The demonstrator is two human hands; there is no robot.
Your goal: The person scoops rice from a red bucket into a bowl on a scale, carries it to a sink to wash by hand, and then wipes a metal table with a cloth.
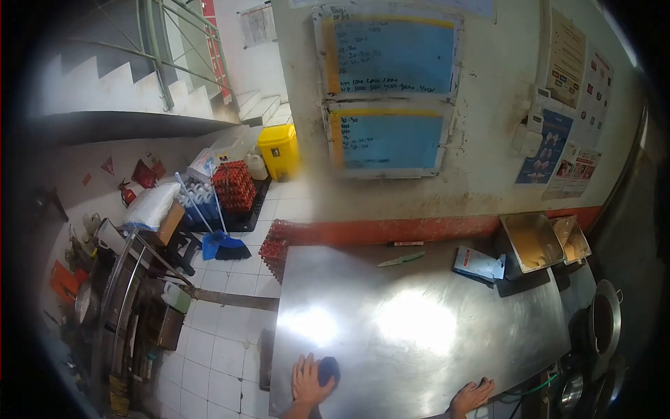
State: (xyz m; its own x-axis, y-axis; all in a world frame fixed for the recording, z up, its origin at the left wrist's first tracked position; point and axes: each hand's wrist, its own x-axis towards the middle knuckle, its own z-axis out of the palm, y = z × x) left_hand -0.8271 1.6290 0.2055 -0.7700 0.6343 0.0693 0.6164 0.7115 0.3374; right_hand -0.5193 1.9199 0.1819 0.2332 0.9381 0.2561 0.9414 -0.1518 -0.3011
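My left hand [309,380] rests on the near left part of a steel table [349,349], fingers stretched out and lying flat. Right beside its thumb is a dark round patch [329,371], and I cannot tell whether it is an object or a shadow. At the table's front edge, farther right, my right hand [472,397] lies with its fingers loosely bent and nothing visible in them. A knife [401,260] with a pale green handle lies near the back edge. To its right sits a light blue and dark packet [479,265].
A metal container [534,242] of tan powder stands at the back right, with a bag [574,241] beside it. Pots [606,320] are off the right side. Left on the floor are red egg trays [234,187], a blue broom [225,246] and a yellow bin [279,152].
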